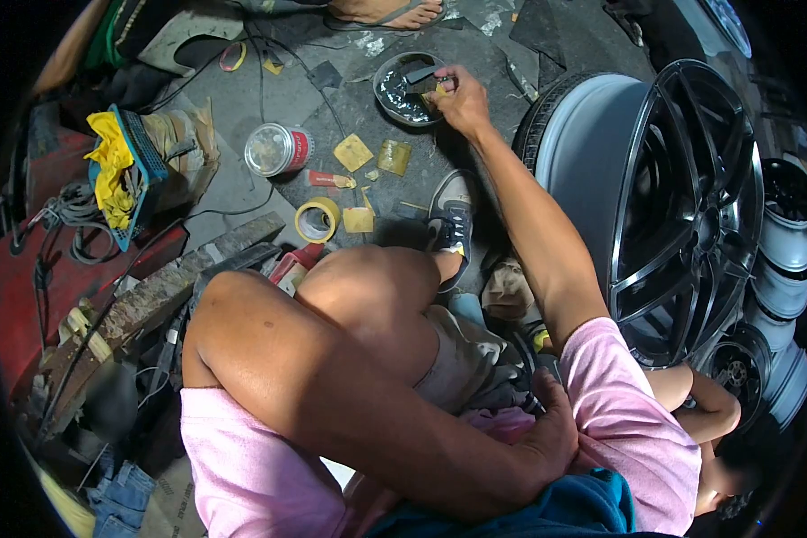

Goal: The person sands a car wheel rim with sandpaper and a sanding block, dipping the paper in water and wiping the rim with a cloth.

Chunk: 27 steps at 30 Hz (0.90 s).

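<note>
My right hand (464,104) is stretched out over the rim of a round metal bowl (384,100) that holds shiny dark liquid. Its fingers are closed on a small dark flat piece (424,74), with a bit of yellow showing beside the fingertips; its exact kind is unclear. My left arm crosses in front of my body. The left hand (551,430) rests near my lap by the pink shirt (632,403), its thumb raised and its other fingers hidden.
Right of the bowl stands a large black-spoked wheel (704,229). A lidded tub (278,150), a yellow tape roll (317,220) and yellowish squares (353,152) lie on the floor. At left is a blue basket (139,184) with yellow cloth. Another person's foot (390,11) is at the top.
</note>
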Tool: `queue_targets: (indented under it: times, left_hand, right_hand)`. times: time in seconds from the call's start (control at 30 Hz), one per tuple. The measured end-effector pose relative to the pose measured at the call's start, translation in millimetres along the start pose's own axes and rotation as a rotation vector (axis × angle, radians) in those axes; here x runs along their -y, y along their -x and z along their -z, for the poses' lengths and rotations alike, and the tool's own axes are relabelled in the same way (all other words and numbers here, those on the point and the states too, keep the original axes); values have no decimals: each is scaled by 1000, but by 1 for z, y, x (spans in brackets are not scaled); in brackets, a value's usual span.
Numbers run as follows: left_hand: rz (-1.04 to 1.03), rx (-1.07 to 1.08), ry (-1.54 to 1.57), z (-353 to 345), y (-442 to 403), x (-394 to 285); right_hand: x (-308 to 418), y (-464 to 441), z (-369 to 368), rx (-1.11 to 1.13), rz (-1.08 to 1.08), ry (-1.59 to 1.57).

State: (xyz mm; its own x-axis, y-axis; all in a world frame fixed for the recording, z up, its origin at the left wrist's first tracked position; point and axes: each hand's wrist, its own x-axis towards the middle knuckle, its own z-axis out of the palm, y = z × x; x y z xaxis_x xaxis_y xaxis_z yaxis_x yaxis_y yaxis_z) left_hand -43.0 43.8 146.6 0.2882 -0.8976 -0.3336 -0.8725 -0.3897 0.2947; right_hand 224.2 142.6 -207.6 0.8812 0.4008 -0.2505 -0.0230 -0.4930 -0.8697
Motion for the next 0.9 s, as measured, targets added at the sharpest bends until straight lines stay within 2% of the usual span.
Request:
queue_targets:
  times: [0.1,0.2,0.3,0.43,0.53,0.7,0.77,0.8,0.83,0.87,0.9]
  left_hand:
    - [16,-50,160,-3,-4,-2]
    - [-31,52,73,8,-1,8]
    - [-80,-13,86,7,5,14]
    - [-24,7,8,8,4,10]
    - [-46,-3,-27,8,8,10]
    - [-18,25,-18,10,0,10]
    - [-292,160,207,-7,-23,5]
    - [-292,160,207,-2,-16,7]
    - [-182,111,95,7,-3,10]
    - [-72,63,-17,13,5,12]
    - [-71,63,-17,14,5,12]
  right_hand:
    - [-11,-2,8,15,-16,-27]
    - [-16,1,10,-22,-13,-3]
    - [-15,5,10,-71,-20,0]
    - [-30,3,6,-97,-70,-66]
    - [-43,0,7,5,-102,-253]
    - [-45,6,14,4,-67,-200]
    - [-37,14,17,-23,-71,-211]
    - [-30,21,18,-31,-114,-337]
    - [-30,24,18,-39,-158,-462]
    - [-29,24,19,-39,-158,-462]
    - [-31,23,21,-50,-109,-311]
